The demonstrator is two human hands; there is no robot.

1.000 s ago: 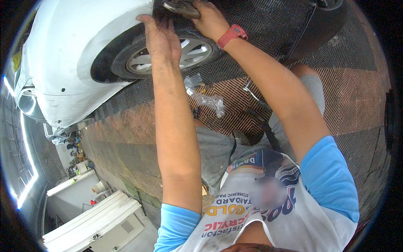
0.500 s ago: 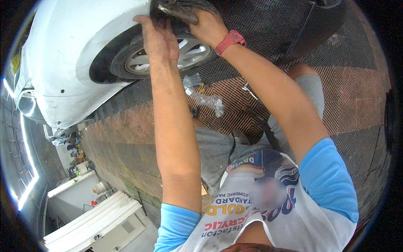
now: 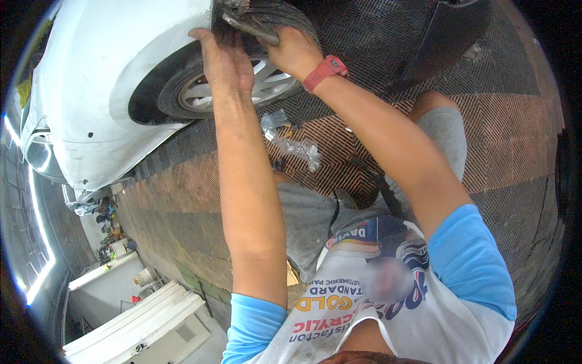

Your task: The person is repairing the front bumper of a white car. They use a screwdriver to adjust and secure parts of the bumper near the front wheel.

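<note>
At the front edge of the white car's wheel arch (image 3: 195, 31), my left hand (image 3: 229, 65) reaches up with its palm toward me. The thumb rests out against the white panel. Its other fingers stretch up into shadow, their tips partly hidden. Close by on the right, my right hand (image 3: 296, 53) is closed round a worn grey metal tool (image 3: 251, 27) that looks like pliers. The tool points up and left, its far end at the dark edge of the bodywork. Behind both hands is the wheel (image 3: 197, 97), with a black tyre and silver spokes.
Crumpled clear plastic packaging (image 3: 298, 151) lies on the ribbed brown and black floor mat (image 3: 503, 145) below the wheel. A black panel (image 3: 418, 48) stands at the upper right. White cabinets (image 3: 151, 333) are at the lower left.
Both hands have shifted slightly down and left in the picture, the right still gripping the tool. A shiny metal piece on the mat is now mostly hidden behind my right forearm.
</note>
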